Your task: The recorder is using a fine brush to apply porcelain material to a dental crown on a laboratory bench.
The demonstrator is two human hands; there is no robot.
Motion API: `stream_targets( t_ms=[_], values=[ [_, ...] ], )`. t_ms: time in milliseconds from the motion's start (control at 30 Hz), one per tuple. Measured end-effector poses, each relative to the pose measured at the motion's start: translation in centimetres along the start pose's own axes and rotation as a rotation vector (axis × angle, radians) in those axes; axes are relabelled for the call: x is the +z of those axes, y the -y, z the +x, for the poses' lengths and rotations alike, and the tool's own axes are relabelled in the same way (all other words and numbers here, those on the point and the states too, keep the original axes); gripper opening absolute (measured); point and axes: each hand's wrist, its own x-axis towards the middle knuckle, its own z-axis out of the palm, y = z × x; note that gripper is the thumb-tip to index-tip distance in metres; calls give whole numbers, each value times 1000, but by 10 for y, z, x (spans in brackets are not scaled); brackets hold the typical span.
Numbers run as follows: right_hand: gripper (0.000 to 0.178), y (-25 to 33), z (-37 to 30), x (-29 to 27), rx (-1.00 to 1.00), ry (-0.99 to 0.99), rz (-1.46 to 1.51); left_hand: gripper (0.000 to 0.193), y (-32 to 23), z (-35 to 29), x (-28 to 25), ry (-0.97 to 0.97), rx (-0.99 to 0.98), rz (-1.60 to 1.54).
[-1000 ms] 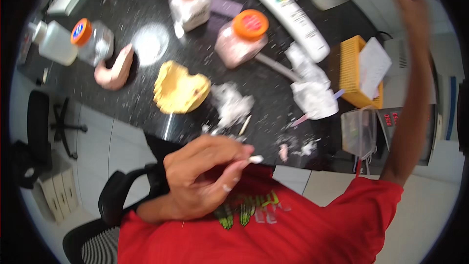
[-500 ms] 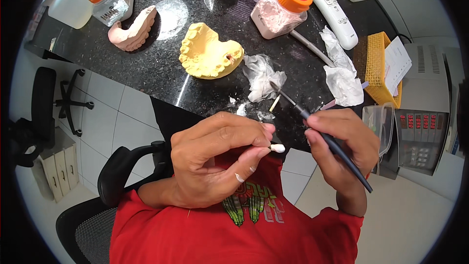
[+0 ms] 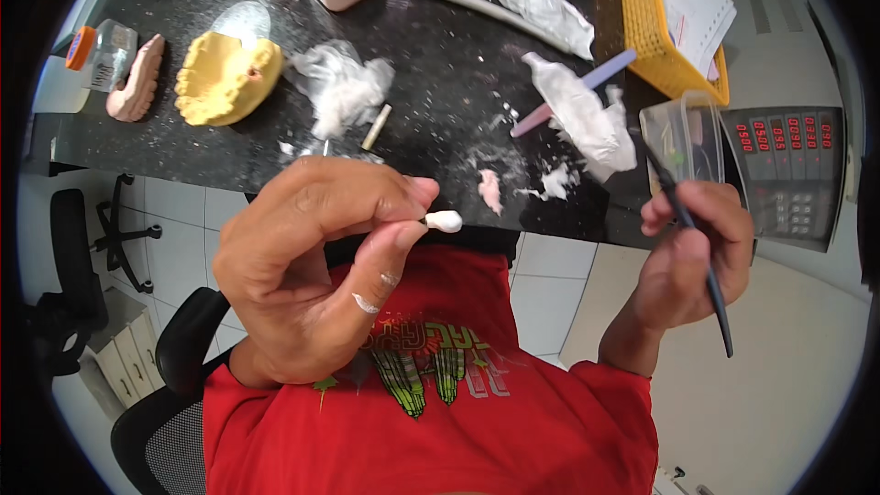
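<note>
White-tipped piece [image 3: 445,221], small and rounded at its end, is held up in front of the person, over the near edge of the tabletop [image 3: 440,64]. The left hand [image 3: 312,266] has its grip clamped on it between thumb and fingertips, the white end pointing right; white smears mark the thumb. To the right, the right hand [image 3: 701,257] has its grip closed around a slim dark tool [image 3: 719,316], its far end in front of a clear plastic box [image 3: 710,133]; whether the two touch, I cannot tell.

Just beyond the white-tipped piece lie a pink scrap [image 3: 490,191] and, to its right, white crumbs [image 3: 555,183]. Farther left are a short pale stick [image 3: 376,126], a crumpled translucent wad [image 3: 344,87], a yellow dental model [image 3: 220,92] and a pink dental model [image 3: 139,81]. Farther right, white crumpled wrapping [image 3: 587,124] lies across a purple strip [image 3: 612,67], near a yellow basket [image 3: 649,37] holding papers [image 3: 697,14]. A grey device [image 3: 784,179] with red digits stands at the far right.
</note>
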Motion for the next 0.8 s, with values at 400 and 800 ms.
stream_targets(
  t_ms=[400,800],
  values=[
    [42,-27,7,-4,-266,439,-120,22,-3,8,33,-102,-74,23],
    [56,-27,15,-4,-5,218,-12,12,-11,12,32,-66,-172,98]
  ],
)
